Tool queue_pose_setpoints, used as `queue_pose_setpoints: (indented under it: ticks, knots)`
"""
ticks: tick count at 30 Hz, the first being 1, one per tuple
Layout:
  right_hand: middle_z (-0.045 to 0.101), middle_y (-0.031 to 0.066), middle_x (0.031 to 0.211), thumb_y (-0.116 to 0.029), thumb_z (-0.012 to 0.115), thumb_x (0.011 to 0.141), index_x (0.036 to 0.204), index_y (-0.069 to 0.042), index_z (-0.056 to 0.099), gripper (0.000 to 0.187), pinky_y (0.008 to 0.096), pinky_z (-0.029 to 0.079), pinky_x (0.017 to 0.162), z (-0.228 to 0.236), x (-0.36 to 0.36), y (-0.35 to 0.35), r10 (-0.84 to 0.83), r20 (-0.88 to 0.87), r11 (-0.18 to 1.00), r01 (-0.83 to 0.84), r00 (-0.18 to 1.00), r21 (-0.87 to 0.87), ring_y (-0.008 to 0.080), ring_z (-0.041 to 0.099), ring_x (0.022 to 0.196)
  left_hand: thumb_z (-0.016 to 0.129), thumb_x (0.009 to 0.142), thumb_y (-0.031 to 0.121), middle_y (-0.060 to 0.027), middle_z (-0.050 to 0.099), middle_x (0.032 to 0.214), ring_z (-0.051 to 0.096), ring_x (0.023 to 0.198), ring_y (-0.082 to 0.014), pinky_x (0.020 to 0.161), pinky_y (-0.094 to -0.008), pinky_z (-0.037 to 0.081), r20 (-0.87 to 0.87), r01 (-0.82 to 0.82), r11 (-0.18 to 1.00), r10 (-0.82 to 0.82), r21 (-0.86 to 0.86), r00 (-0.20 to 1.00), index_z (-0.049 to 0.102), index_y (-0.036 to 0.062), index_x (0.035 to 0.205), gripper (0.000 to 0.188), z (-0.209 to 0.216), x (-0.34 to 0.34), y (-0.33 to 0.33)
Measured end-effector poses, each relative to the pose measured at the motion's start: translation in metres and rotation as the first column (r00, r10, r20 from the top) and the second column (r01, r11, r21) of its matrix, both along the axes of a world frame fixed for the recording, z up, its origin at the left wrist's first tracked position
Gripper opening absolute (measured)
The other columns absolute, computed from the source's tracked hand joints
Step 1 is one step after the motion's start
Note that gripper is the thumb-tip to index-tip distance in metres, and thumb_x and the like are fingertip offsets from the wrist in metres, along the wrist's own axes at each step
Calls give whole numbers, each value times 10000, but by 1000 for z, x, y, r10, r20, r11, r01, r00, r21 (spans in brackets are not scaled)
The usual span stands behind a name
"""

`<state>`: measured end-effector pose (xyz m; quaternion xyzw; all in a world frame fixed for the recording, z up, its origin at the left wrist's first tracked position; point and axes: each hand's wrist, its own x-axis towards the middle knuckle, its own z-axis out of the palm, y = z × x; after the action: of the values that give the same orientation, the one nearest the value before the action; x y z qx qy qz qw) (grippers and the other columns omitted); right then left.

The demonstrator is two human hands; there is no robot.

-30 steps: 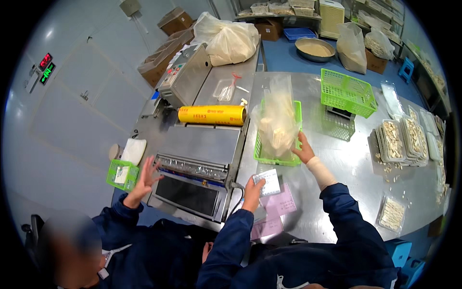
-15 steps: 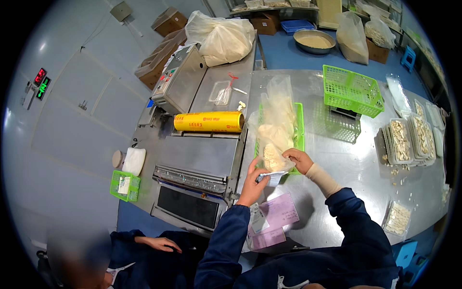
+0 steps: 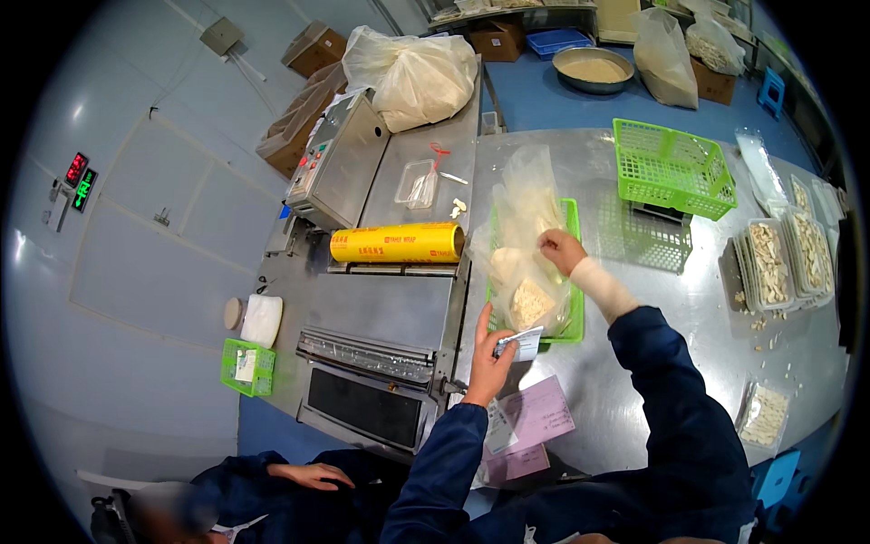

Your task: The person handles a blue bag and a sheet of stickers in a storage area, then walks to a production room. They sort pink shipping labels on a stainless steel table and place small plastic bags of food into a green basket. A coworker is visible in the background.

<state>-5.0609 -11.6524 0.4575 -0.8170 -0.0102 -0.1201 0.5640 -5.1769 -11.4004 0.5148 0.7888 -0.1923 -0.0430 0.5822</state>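
My left hand (image 3: 489, 364) holds a white printed paper slip (image 3: 524, 344) between its fingers, close to the near end of a green basket (image 3: 576, 313). In the basket lie clear plastic bags with pale, crumbly pieces; the nearest bag (image 3: 530, 304) rests just beyond the slip. My right hand (image 3: 561, 251) has its fingers closed on the plastic of a bag (image 3: 517, 258) farther up the basket. Its fingertips are partly hidden. Pink written sheets (image 3: 544, 412) and a white sheet lie on the steel table below my left hand.
Left of the basket stands a wrapping machine (image 3: 381, 304) with a yellow film roll (image 3: 397, 243). An empty-looking green basket (image 3: 675, 172) sits at the far right. Stacked trays of pale slices (image 3: 770, 263) and another tray (image 3: 764, 415) lie right. A co-worker's hand (image 3: 317, 475) rests lower left.
My right hand has moved from the near bag's opening to farther up the basket. My left hand has shifted slightly right and down, and the paper slip shows more fully.
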Motion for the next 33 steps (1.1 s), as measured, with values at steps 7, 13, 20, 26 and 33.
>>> queue_pose_setpoints:
  ticks: [7, 13, 20, 26, 33]
  knots:
    - [570, 102, 856, -61, 588, 744, 888, -25, 590, 149, 284, 437, 701, 36, -63, -2, 241, 101, 969, -233, 965, -86, 205, 542, 780, 600, 784, 54, -167, 274, 1375, 351, 1225, -237, 914, -286, 347, -64, -44, 998, 47, 52, 997, 587, 38, 944, 162, -27, -3, 5]
    - [607, 94, 1006, -28, 582, 731, 955, -24, 610, 226, 314, 421, 856, -37, -79, -49, 196, -43, 981, -196, 980, 8, 205, 551, 952, 568, 795, 72, -149, 323, 1321, 271, 1261, -301, 1028, -366, 232, 228, 67, 996, -80, 61, 970, 541, 77, 991, 199, -53, -9, -10]
    - [551, 29, 1070, -47, 451, 803, 1075, -51, 539, 285, 247, 418, 719, -79, 6, -67, 422, -95, 885, -386, 902, 259, 113, 502, 887, 537, 752, 15, -156, 168, 1426, 187, 1312, -308, 1036, -352, 216, -65, -19, 997, 14, -72, 998, 525, 56, 900, 153, -7, -21, 8]
    - [391, -30, 1293, -87, 476, 814, 1327, -173, 333, 539, 220, 411, 658, -149, 95, -116, 191, -208, 957, -135, 959, 256, 108, 494, 933, 524, 750, 12, -143, 163, 1429, 177, 1315, -308, 1040, -353, 208, -95, -1, 994, -9, -107, 995, 521, 63, 895, 155, 8, -29, 9]
    - [550, -35, 757, -191, 531, 840, 1268, -233, 368, 460, 277, 418, 480, -185, 120, -232, 403, -16, 728, -310, 915, 612, 125, 492, 583, 534, 777, 12, -141, 220, 1409, 240, 1284, -297, 1028, -353, 226, 14, 62, 977, -60, -204, 998, 525, 69, 949, 181, -12, -29, -21]
